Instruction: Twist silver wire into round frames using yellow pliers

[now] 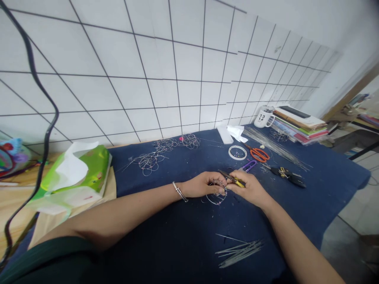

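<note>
My left hand (211,184) pinches a rounded ornament of bent silver wire (218,200), which has small pinkish beads on it. Closed around a pair of pliers (238,182) with yellow and black handles is my right hand (247,188). The jaws point left, across the top of the wire piece, close to my left fingertips. Whether they grip the wire I cannot tell. Just beyond my hands lie purple-handled snips (249,165). A bundle of straight cut wires (240,252) rests on the blue cloth (166,232) nearer to me.
Several coiled wire pieces (149,162) lie at the back left, near a green tissue pack (97,169). Toward the back right are orange scissors (258,154), a white ring dish (237,158), black-handled pliers (284,173), long wires (275,146), a mug (263,118) and stacked books (308,128).
</note>
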A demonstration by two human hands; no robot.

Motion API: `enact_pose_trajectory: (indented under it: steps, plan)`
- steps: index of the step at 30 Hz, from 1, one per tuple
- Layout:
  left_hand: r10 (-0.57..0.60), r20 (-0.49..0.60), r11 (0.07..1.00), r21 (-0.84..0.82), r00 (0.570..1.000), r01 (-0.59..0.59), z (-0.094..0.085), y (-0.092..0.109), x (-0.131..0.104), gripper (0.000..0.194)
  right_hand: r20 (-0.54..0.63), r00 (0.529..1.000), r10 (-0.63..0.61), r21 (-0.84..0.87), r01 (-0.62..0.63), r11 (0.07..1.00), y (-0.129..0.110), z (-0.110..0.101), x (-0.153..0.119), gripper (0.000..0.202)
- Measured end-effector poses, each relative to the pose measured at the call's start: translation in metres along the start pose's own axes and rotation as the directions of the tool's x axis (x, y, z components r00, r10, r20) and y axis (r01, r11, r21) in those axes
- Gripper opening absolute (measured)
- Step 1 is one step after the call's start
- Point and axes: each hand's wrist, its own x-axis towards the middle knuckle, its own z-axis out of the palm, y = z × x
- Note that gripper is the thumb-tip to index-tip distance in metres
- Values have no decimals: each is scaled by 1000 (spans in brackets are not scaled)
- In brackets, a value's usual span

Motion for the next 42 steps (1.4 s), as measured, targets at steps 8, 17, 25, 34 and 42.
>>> enact_pose_trajectory:
  steps: [8,17,25,34,42]
  plan:
    - [13,-33,1000,9,999,-13,-2,-3,2,28,34,999,-3,-3,3,1000,-1,0,0,10]
    - [1,-20,1000,-12,1000,-1,-1,2,0,28,48,997,-55,-67,59,996,4,3,0,13]
    - [-39,-8,999,2,999,39,-3,1,-1,27,27,985,-171,-58,172,983,2,7,-1,11]
    - [-45,-65,997,66,997,50,-1,5,-1,26,-30,986,-163,-57,161,985,0,11,0,17]
    - [23,-77,986,167,997,-9,-1,3,1,20,-57,991,-121,-56,118,991,-2,7,0,15]
